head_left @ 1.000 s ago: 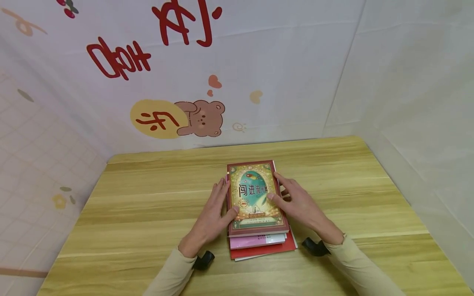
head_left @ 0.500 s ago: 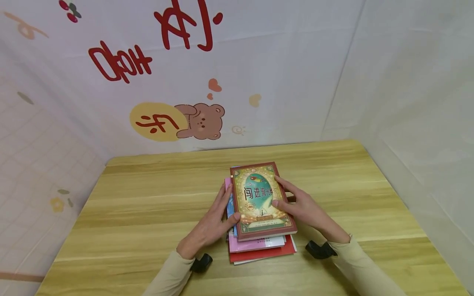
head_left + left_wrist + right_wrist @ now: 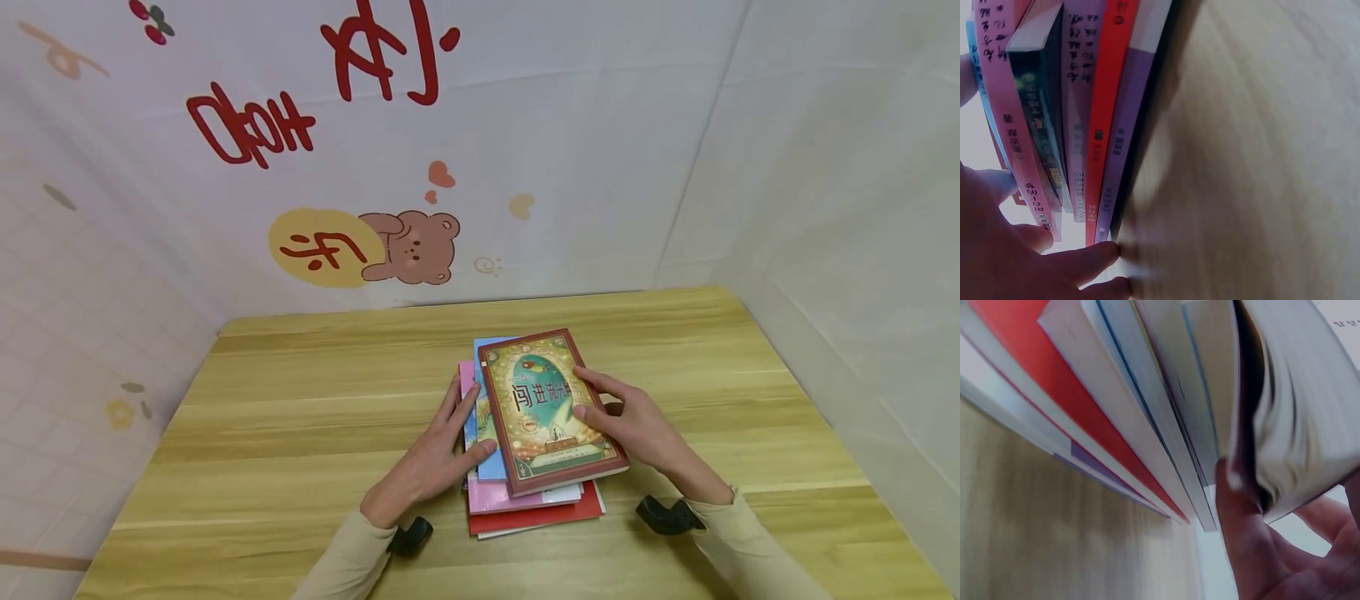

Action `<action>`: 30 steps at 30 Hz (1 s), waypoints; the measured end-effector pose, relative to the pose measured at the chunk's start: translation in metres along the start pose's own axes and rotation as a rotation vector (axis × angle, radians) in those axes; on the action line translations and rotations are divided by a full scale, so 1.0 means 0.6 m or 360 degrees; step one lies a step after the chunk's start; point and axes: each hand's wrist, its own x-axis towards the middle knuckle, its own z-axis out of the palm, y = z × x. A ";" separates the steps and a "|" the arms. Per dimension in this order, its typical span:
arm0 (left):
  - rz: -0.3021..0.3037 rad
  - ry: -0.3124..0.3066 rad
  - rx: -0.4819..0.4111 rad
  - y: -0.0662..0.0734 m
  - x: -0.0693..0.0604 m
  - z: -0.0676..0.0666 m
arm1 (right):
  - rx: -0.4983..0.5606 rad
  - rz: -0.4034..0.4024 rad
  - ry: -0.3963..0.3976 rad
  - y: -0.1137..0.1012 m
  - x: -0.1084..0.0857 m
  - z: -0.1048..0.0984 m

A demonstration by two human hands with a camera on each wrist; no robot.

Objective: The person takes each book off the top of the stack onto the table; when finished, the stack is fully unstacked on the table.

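Note:
My right hand (image 3: pixel 637 425) grips a thick book (image 3: pixel 547 400) with a dark red border and gold-green cover by its right edge. The thumb lies on the cover; in the right wrist view a finger (image 3: pixel 1238 519) reaches under it, and its page edges fan slightly. The book sits tilted and shifted right over a stack of several books. Beneath it show a blue book (image 3: pixel 491 467), a pink one (image 3: pixel 491 497) and a red one (image 3: pixel 517 522). My left hand (image 3: pixel 427 462) rests against the stack's left side, fingers along the spines (image 3: pixel 1075 137), thumb over the blue cover.
The stack stands on a wood-grain table (image 3: pixel 315 433). A white cloth backdrop (image 3: pixel 600 150) with a printed bear and red characters rises behind the table, and pale cloth walls flank it. Black straps (image 3: pixel 670 517) hang at both wrists.
The red-bordered book has slid right and turned askew with my right hand, uncovering the blue book and more pink beneath. My left hand has stayed nearly in place at the stack's left side.

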 end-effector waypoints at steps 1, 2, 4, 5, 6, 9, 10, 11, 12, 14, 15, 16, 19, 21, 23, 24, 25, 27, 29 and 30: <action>-0.0013 0.0004 -0.0002 0.001 0.000 0.000 | 0.0033 0.0004 0.0010 0.001 -0.002 -0.003; -0.0034 0.0004 -0.0004 0.001 0.000 0.000 | 0.0062 0.0002 0.0023 0.001 -0.004 -0.006; -0.0069 0.0011 -0.0010 0.001 0.000 0.000 | 0.0111 -0.0007 0.0053 0.003 -0.007 -0.012; -0.0082 0.0017 -0.0011 0.001 0.000 0.000 | 0.0139 -0.0015 0.0064 0.002 -0.010 -0.015; -0.0089 0.0023 -0.0006 0.000 -0.001 0.000 | 0.0175 -0.0017 0.0072 0.002 -0.012 -0.017; -0.0072 0.0051 -0.0020 0.000 -0.002 -0.001 | 0.0266 -0.0026 0.0111 -0.002 -0.017 -0.024; -0.0071 0.0051 -0.0022 -0.001 -0.002 -0.001 | 0.0293 -0.0021 0.0126 -0.003 -0.019 -0.026; -0.0068 0.0054 -0.0026 -0.002 -0.002 0.000 | 0.0335 -0.0014 0.0140 -0.005 -0.020 -0.028; -0.0066 0.0056 -0.0030 -0.002 -0.002 0.000 | 0.0355 -0.0008 0.0162 -0.007 -0.022 -0.031; -0.0072 0.0055 -0.0042 -0.003 -0.002 0.001 | 0.0371 -0.0005 0.0211 -0.008 -0.025 -0.037; -0.0076 0.0050 -0.0043 -0.004 -0.002 0.001 | 0.0374 0.0001 0.0235 -0.008 -0.026 -0.041; -0.0081 0.0047 -0.0044 -0.004 -0.002 0.001 | 0.0374 0.0008 0.0257 -0.007 -0.027 -0.046; -0.0072 0.0040 -0.0042 -0.002 -0.002 0.000 | 0.0395 0.0010 0.0298 -0.004 -0.034 -0.064; -0.0066 0.0032 -0.0035 0.000 -0.001 0.000 | 0.0426 0.0002 0.0313 -0.002 -0.039 -0.078; -0.0056 0.0028 -0.0035 0.002 0.001 0.001 | 0.0470 -0.0015 0.0321 -0.001 -0.046 -0.094; -0.0054 0.0026 -0.0039 0.003 0.001 0.002 | 0.0493 -0.0026 0.0329 0.001 -0.049 -0.102; -0.0049 0.0026 -0.0042 0.003 0.002 0.003 | 0.0516 -0.0031 0.0338 0.001 -0.052 -0.110; -0.0050 0.0025 -0.0046 0.004 0.004 0.005 | 0.0567 -0.0040 0.0354 0.002 -0.058 -0.125; -0.0060 0.0019 -0.0051 0.004 0.004 0.006 | 0.0618 -0.0052 0.0373 0.004 -0.063 -0.139; -0.0065 0.0018 -0.0052 0.004 0.005 0.007 | 0.0645 -0.0061 0.0385 0.006 -0.065 -0.145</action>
